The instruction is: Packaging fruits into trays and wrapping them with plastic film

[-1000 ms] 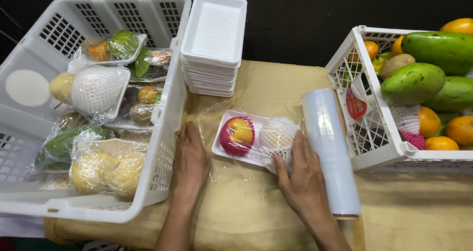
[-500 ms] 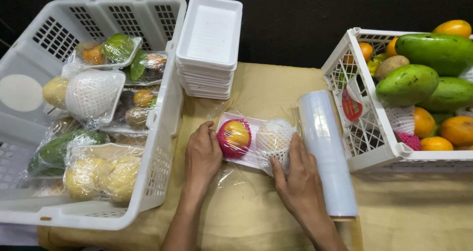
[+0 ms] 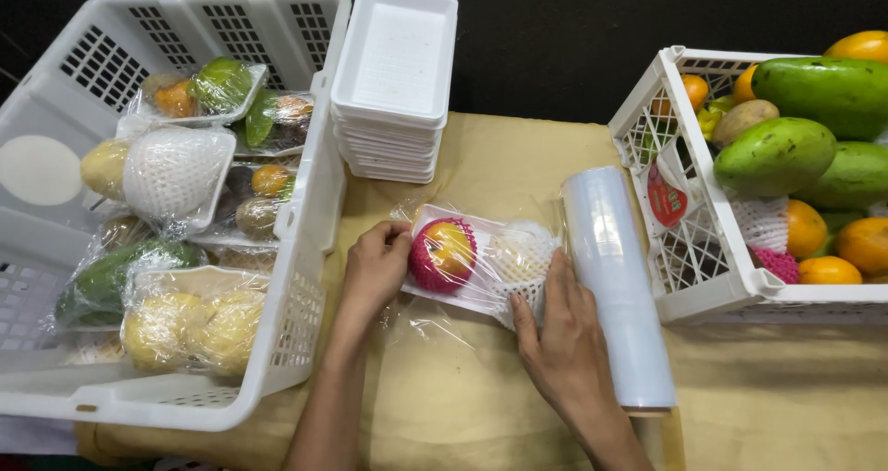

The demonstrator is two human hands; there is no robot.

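A white basket (image 3: 305,240) of wrapped fruit is sitting at the counter's (image 3: 481,406) nine o'clock, a stack of white trays (image 3: 396,73) rising at twelve. At centre, the left hand (image 3: 377,266) is pinching the film at the near edge of the wrapped fruit tray (image 3: 481,263), fingers curled, while the right hand (image 3: 560,341) is pressing flat-fingered on its opposite end, beside the roll of film (image 3: 618,286). A crate (image 3: 703,249) of mangoes and oranges is standing at three o'clock.
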